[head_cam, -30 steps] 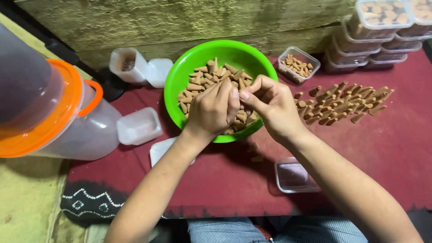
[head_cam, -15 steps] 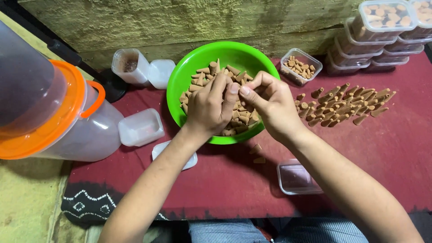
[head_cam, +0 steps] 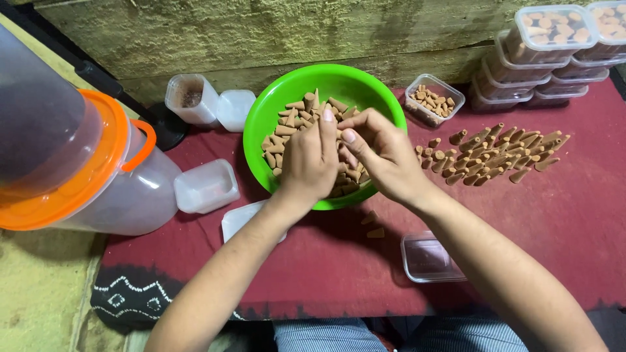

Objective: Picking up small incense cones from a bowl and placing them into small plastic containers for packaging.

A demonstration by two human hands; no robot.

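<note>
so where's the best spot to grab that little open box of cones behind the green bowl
Probably the small clear box by its two long side walls near the rim, coming straight down from above. It is open-topped and holds loose cones, so it should stay level. The green bowl crowds its left and the stacked lidded boxes its right.

Clear lidded plastic boxes of brown cones [head_cam: 564, 49] stand stacked at the far right; one open box [head_cam: 434, 99] sits beside the bowl.

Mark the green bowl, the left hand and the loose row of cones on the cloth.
green bowl [head_cam: 365, 81], head view, bare inner wall.
left hand [head_cam: 310, 163], head view, back of hand.
row of cones [head_cam: 495, 156], head view, middle of the pile.
</note>
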